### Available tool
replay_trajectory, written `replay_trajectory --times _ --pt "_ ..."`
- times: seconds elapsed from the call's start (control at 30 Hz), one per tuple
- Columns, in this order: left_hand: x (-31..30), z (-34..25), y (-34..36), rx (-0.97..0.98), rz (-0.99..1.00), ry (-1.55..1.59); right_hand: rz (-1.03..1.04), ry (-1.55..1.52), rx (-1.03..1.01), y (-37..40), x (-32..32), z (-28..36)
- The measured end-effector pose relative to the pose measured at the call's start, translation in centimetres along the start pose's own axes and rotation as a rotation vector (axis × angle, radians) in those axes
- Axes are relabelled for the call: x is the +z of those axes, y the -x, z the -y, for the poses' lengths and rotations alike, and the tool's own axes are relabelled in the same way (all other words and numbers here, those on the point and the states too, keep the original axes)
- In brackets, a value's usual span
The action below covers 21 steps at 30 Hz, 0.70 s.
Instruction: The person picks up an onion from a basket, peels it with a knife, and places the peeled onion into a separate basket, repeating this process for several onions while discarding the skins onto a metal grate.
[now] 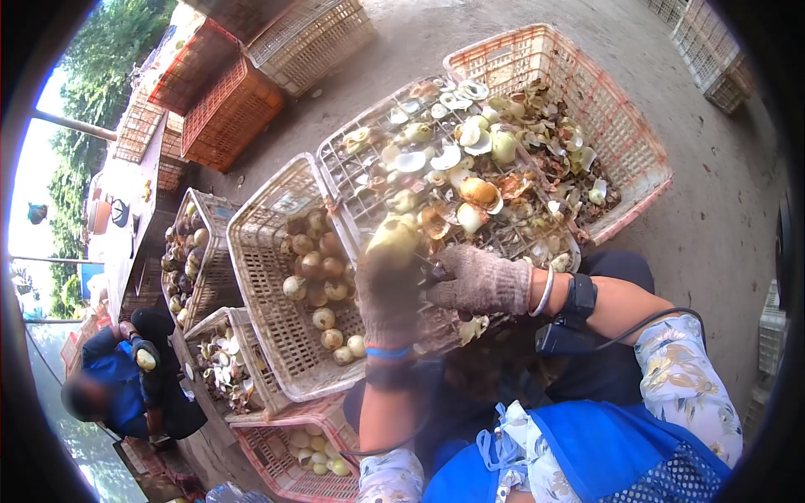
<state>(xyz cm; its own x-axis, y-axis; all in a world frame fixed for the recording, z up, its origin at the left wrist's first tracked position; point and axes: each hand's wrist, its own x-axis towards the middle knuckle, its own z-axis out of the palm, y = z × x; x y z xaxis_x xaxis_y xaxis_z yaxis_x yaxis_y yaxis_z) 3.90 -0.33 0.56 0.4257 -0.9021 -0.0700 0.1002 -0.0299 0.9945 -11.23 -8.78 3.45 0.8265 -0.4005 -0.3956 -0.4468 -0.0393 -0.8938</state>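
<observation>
My left hand (pixel 387 298), in a smeared, dirty work glove, is closed around a pale peeled onion (pixel 394 239). Close by on its right is my right hand (pixel 486 281), in a brown knit glove, with fingers curled in a grip. A small dark bit shows at those fingertips, but what it is I cannot make out. Both hands are over the near edge of a wire rack (pixel 369 189) strewn with onion slices and skins. A partly peeled brownish onion (pixel 479 192) lies on the rack, just beyond my hands.
Onion peelings fill part of a big red-and-white crate (pixel 616 109) beneath the rack. To the left, a crate (pixel 251 251) contains unpeeled onions, and a red crate (pixel 260 453) has peeled ones. A co-worker in blue (pixel 126 381) sits further left, holding an onion. Orange crates (pixel 231 113) stand behind.
</observation>
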Motion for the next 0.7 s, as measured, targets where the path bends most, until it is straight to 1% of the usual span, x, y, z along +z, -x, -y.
replay_trajectory --times 0.03,0.07,0.13,0.17,0.2,0.27,0.3,0.33,0.37,0.4,0.43,0.47,0.57,0.63,0.67,0.7 --pt "1.0 0.0 -0.1 0.287 -0.100 -0.240 -0.168 0.071 -0.159 0.1 0.4 -0.7" --pt "1.0 -0.3 -0.3 0.285 -0.103 -0.240 -0.165 0.071 -0.159 0.5 0.5 -0.8" --pt "0.9 -1.7 -0.7 -0.108 -0.270 0.515 -0.383 0.187 -0.279 1.4 0.1 0.0" --pt "0.9 -2.7 -0.3 -0.184 -0.199 0.984 -0.421 0.270 -0.292 1.4 -0.4 0.1" --pt "0.4 -2.5 -0.3 -0.177 -0.206 0.982 -0.468 0.424 -0.340 1.3 -0.8 -0.3" --pt "-0.5 -1.5 -0.8 -0.176 -0.240 1.121 -0.480 0.676 -0.393 1.2 -1.3 -1.3" --pt "-0.7 -1.1 -1.0 -0.149 -0.222 1.135 -0.476 0.678 -0.394 1.3 -1.4 -1.6" --pt "-0.6 -1.4 -0.9 -0.149 -0.226 1.137 -0.493 0.738 -0.441 1.5 -1.4 -1.5" --pt "-0.4 -1.9 -0.7 -0.120 -0.109 1.114 -0.508 0.796 -0.489 1.6 -1.3 -1.6" --pt "-0.2 -2.4 -0.5 -0.093 0.008 1.088 -0.504 0.795 -0.486 1.4 -1.3 -1.7" --pt "0.0 -2.5 -0.3 -0.158 -0.164 0.973 -0.512 0.855 -0.515 1.2 -1.3 -2.0" --pt "0.0 -2.6 -0.4 -0.158 -0.163 0.973 -0.522 0.917 -0.544 1.0 -1.4 -2.0" --pt "-0.3 -2.1 -0.5 -0.103 -0.130 1.041 -0.520 0.955 -0.566 0.8 -1.5 -1.9" --pt "-1.4 0.0 -0.8 0.008 -0.230 0.492 -0.505 0.940 -0.545 1.1 -1.4 -1.4" --pt "-1.8 0.8 -0.9 0.009 -0.232 0.492 -0.488 0.925 -0.519 1.2 -1.4 -1.3" --pt "-1.9 1.1 -1.0 0.094 -0.260 0.179 -0.486 0.925 -0.519 1.1 -1.4 -1.3"
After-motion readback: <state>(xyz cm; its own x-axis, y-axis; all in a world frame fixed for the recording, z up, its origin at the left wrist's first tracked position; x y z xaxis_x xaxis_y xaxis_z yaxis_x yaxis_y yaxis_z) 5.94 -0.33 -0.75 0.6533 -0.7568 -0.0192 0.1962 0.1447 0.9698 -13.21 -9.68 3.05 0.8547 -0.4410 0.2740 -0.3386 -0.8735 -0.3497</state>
